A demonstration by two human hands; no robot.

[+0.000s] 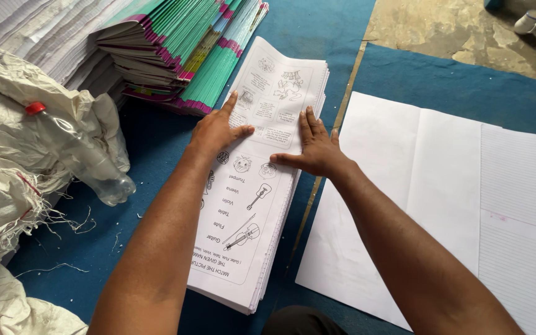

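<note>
I have my left hand (215, 132) and right hand (317, 149) pressed flat, fingers spread, gripping nothing, on the stack of printed sheets (252, 186) lying mid-floor; it looks heavy yet floppy, best gripped by its long edges.

The white woven sack (7, 161) and the large blank sheets (466, 205) run off frame.

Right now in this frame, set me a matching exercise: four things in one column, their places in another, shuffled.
Things:
1. clear plastic bottle
2. stack of green-covered notebooks
3. large blank sheets
4. white cup

Places:
A. top right, on bare floor
B. on the woven sack, left
C. right of the printed pages under both hands
D. behind the left hand

Pairs: 1-B, 2-D, 3-C, 4-A
</note>
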